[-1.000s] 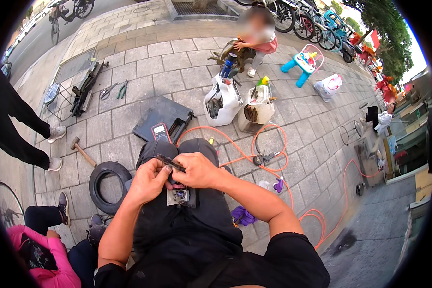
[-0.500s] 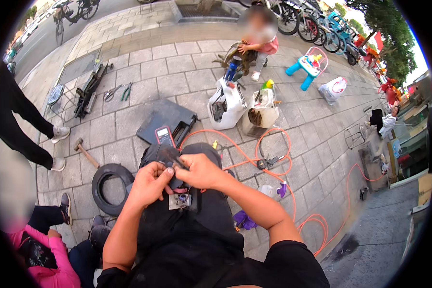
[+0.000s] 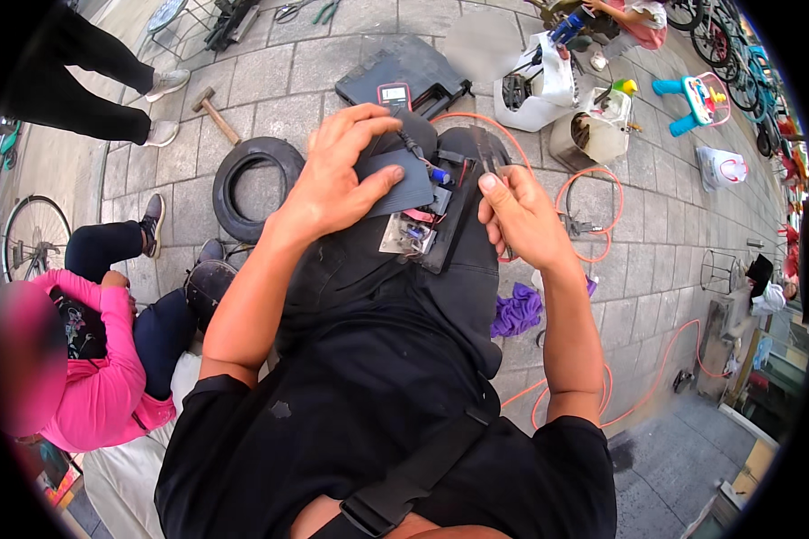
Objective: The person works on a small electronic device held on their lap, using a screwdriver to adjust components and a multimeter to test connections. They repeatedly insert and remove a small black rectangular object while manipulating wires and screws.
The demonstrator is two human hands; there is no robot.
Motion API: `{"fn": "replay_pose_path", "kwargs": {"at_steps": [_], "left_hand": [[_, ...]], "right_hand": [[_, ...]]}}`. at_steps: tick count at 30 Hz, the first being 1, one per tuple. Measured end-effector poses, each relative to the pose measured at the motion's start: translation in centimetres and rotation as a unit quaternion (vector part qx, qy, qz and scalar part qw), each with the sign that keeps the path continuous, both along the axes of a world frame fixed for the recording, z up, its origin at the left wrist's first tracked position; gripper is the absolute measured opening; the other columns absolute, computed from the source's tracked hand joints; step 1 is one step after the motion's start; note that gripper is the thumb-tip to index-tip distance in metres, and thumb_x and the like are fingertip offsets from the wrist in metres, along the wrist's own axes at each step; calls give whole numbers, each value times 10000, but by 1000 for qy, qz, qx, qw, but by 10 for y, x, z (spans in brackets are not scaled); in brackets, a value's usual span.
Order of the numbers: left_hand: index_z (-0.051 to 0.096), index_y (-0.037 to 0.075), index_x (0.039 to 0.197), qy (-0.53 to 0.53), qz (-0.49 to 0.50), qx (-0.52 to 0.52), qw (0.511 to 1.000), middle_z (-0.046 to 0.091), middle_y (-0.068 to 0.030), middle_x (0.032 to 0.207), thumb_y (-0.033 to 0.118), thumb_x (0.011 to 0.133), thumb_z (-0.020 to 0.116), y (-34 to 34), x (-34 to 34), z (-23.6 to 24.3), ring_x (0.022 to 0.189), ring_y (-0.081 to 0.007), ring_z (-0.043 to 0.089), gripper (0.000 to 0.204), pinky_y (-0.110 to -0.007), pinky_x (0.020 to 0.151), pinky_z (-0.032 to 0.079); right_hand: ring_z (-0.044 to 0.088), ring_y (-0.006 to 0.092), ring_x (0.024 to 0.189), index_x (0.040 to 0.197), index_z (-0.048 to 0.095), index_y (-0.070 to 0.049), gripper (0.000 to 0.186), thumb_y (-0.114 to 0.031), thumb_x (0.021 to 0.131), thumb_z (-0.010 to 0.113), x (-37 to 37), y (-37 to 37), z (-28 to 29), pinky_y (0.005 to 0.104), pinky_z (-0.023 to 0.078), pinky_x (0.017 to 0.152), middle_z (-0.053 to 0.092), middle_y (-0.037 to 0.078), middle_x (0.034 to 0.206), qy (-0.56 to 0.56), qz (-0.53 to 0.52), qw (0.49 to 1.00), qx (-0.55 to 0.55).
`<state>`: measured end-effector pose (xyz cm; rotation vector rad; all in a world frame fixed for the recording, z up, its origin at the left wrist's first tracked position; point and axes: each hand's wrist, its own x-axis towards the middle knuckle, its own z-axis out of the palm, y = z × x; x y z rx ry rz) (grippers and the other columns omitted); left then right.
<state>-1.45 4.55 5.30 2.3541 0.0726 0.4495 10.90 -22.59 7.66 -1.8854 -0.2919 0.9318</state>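
On my lap lies an opened black electronic device casing (image 3: 451, 220) with a bare circuit board (image 3: 408, 235) and a blue cylindrical component (image 3: 440, 176). A dark grey ribbed cover (image 3: 404, 187) slants over its left side. My left hand (image 3: 337, 175) holds this cover at its left edge, thumb on top, upper fingers stretched toward a short black cable (image 3: 411, 144). To the right of the casing, my right hand (image 3: 532, 217) is closed round a dark tool with narrow prongs (image 3: 489, 151), pointing away from me; its exact kind is blurred.
Beyond my knees lie a red-edged multimeter (image 3: 394, 95) and a black toolbox (image 3: 395, 67). A tire (image 3: 259, 187) and hammer (image 3: 214, 115) are left; white tool containers (image 3: 537, 85) and an orange hose (image 3: 613, 202) right. A person in pink (image 3: 108, 359) sits close on my left.
My hands were close together over the casing and are now apart, the right one off to the right with the tool. The ribbed cover and blue component show more. The view has tilted down.
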Motion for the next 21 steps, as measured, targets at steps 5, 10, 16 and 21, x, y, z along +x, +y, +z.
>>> {"fn": "replay_pose_path", "kwargs": {"at_steps": [5,10,16,21], "left_hand": [[574,120,1569,7,-17,7,1000,627,-162,1527,219,923,859,12,12,-12,1462,-390,542,713,-485,1250,402],[704,82,1387,71,-46,-89,992,745,-113,1242,154,965,810,24,20,-7,1256,-331,656,442,-465,1151,461],[780,76,1179,17,-46,21,999,738,-80,1081,109,960,798,17,1,6,1080,-294,658,222,-428,1019,471],[802,96,1151,-4,-24,-78,997,684,-67,1034,74,925,828,9,-9,-11,1017,-270,630,229,-399,953,477]], "right_hand": [[583,47,590,1305,678,-23,399,-389,1158,616,-14,-5,-2,240,471,492,635,-13,820,-4,-12,995,104],[554,41,575,1348,675,-18,368,-332,1175,594,-23,-6,5,230,442,487,607,-31,801,52,13,997,63],[551,43,608,1415,638,-11,354,-256,1160,614,-25,-7,3,232,452,519,596,-28,800,87,59,992,65],[607,81,697,1403,643,-23,355,-243,1125,675,-27,9,15,278,502,608,661,19,852,-65,82,994,41]]}}
